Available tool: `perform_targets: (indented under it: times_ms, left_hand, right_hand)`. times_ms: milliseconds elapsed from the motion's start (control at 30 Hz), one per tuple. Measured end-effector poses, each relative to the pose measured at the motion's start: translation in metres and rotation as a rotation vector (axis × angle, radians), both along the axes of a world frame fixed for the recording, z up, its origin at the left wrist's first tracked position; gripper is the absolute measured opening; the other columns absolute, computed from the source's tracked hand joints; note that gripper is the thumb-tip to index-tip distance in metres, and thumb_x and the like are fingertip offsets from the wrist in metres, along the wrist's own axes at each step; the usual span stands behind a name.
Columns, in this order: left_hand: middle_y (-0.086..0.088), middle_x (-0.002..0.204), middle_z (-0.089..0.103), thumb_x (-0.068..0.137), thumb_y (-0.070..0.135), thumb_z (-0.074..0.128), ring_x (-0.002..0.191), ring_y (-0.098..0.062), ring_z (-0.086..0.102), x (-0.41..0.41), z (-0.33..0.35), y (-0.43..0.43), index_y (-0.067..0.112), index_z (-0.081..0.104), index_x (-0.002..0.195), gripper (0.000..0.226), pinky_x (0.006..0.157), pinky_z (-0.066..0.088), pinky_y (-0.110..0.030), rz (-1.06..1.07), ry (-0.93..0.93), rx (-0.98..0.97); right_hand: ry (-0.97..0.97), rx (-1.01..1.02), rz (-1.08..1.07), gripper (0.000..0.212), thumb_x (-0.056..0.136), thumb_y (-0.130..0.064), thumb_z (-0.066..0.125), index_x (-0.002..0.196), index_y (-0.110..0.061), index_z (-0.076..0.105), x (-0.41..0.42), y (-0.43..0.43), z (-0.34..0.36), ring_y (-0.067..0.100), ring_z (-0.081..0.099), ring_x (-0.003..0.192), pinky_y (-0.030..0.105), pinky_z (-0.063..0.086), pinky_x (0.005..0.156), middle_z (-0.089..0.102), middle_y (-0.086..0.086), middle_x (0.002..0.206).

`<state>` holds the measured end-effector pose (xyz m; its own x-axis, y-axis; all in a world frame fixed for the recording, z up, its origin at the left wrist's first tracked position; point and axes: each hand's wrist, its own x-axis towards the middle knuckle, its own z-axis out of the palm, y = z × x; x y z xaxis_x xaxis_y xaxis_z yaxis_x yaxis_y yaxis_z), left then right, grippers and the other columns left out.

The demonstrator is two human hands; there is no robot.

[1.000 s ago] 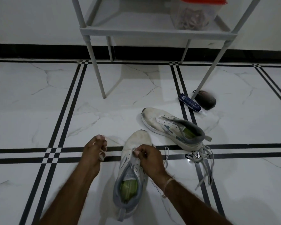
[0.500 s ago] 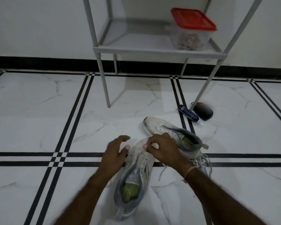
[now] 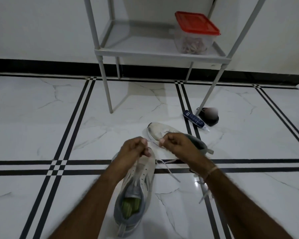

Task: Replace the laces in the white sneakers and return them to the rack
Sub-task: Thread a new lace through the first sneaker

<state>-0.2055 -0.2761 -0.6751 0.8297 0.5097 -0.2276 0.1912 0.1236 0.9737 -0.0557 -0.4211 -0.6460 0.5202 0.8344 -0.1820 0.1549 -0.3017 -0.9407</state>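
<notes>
A white sneaker (image 3: 141, 180) with a grey collar and green insole stands on the floor in front of me, toe pointing away. My left hand (image 3: 135, 149) is curled over its toe and pinches a white lace (image 3: 164, 163). My right hand (image 3: 176, 144) pinches the same lace a little to the right, so a short stretch runs between both hands. The lace's loose end trails across the floor to the right. The second white sneaker (image 3: 155, 131) lies behind my right hand, partly hidden by it. More lace (image 3: 204, 195) lies under my right forearm.
A grey metal rack (image 3: 159, 54) stands against the wall, its low shelf holding a clear box with a red lid (image 3: 195, 33). By its right front leg lie a blue tube (image 3: 193, 120) and a dark round object (image 3: 209, 116). White marble floor with black stripes surrounds the shoes.
My left hand came in from the floor at the left and took hold of the lace over the toe. Both hands rose slightly. The camera tilted up, showing more of the rack.
</notes>
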Motion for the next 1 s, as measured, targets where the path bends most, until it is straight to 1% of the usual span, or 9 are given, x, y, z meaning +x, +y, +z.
perform_targets:
  times_ms: [133,200,267,367,533,633,733,867,1000]
  left_hand:
    - [-0.002,0.094,0.071,0.103,0.034,0.055,0.096,-0.024,0.065,-0.019,-0.028,0.022,0.015,0.066,0.094,0.023,0.079,0.051,-0.037,0.428,0.217,-0.035]
    - [0.007,0.117,0.066,0.101,0.039,0.056,0.115,-0.016,0.06,-0.02,-0.036,0.017,0.026,0.062,0.117,0.021,0.093,0.051,-0.037,0.372,0.221,0.304]
    - [0.016,0.126,0.063,0.099,0.048,0.054,0.116,-0.002,0.057,-0.008,-0.028,0.002,0.035,0.053,0.133,0.036,0.096,0.049,-0.029,0.116,0.108,0.356]
    - [0.011,0.087,0.074,0.098,0.047,0.059,0.08,-0.005,0.068,0.007,-0.021,-0.009,0.03,0.071,0.101,0.021,0.073,0.055,-0.028,-0.128,0.054,0.302]
    - [0.008,0.057,0.062,0.102,0.03,0.054,0.057,-0.012,0.06,-0.024,-0.04,0.035,0.021,0.065,0.069,0.037,0.063,0.047,-0.028,0.236,0.269,0.437]
    - [0.01,0.084,0.072,0.102,0.038,0.054,0.078,-0.018,0.067,-0.027,-0.046,0.035,0.026,0.067,0.088,0.022,0.076,0.053,-0.034,0.293,0.362,0.69]
    - [0.018,0.122,0.066,0.098,0.053,0.051,0.108,-0.003,0.06,-0.008,-0.04,0.006,0.033,0.059,0.129,0.038,0.094,0.047,-0.025,0.009,0.13,0.633]
    - [0.019,0.068,0.068,0.094,0.042,0.064,0.065,0.0,0.063,-0.002,-0.042,0.003,0.029,0.068,0.079,0.02,0.062,0.046,-0.019,-0.105,0.131,0.562]
    - [0.007,0.064,0.068,0.099,0.035,0.062,0.063,-0.008,0.067,-0.027,-0.055,0.031,0.025,0.064,0.07,0.03,0.062,0.054,-0.031,0.018,0.18,0.631]
  right_hand:
    - [-0.067,-0.058,-0.014,0.028,0.103,-0.02,0.058,0.091,0.002,0.069,0.012,-0.019,-0.006,-0.007,0.059,0.069,0.019,0.044,0.069,0.066,-0.017,0.067]
    - [-0.095,-0.095,0.017,0.022,0.102,-0.021,0.06,0.086,-0.011,0.071,0.006,-0.017,-0.009,0.003,0.063,0.075,0.027,0.05,0.074,0.071,-0.007,0.078]
    - [-0.083,-0.075,0.057,0.015,0.1,-0.018,0.064,0.089,-0.015,0.073,-0.005,-0.007,-0.01,0.006,0.066,0.078,0.021,0.052,0.072,0.073,0.007,0.086]
    - [-0.02,-0.019,0.039,0.009,0.098,-0.014,0.066,0.1,-0.007,0.073,-0.01,0.004,-0.009,0.005,0.068,0.078,0.015,0.052,0.068,0.074,0.014,0.089]
    - [-0.114,-0.105,0.022,0.025,0.098,-0.014,0.066,0.079,-0.03,0.073,0.01,-0.016,-0.021,0.018,0.072,0.101,0.039,0.057,0.098,0.078,0.007,0.097]
    - [-0.125,-0.114,0.005,0.023,0.097,-0.014,0.066,0.08,-0.025,0.075,0.004,-0.017,-0.032,0.013,0.072,0.093,0.042,0.06,0.089,0.077,0.004,0.091]
    - [-0.001,-0.065,0.041,0.014,0.1,-0.005,0.06,0.099,-0.006,0.073,-0.011,-0.003,-0.034,0.003,0.067,0.077,0.016,0.053,0.065,0.073,0.005,0.086]
    - [0.122,-0.055,0.015,0.013,0.101,-0.006,0.058,0.107,-0.005,0.068,-0.013,0.002,-0.041,0.005,0.057,0.068,0.015,0.043,0.058,0.071,0.007,0.086]
    - [0.16,-0.089,-0.03,0.019,0.103,-0.005,0.052,0.107,-0.003,0.071,-0.011,-0.007,-0.051,-0.001,0.059,0.064,0.014,0.044,0.057,0.072,0.005,0.086]
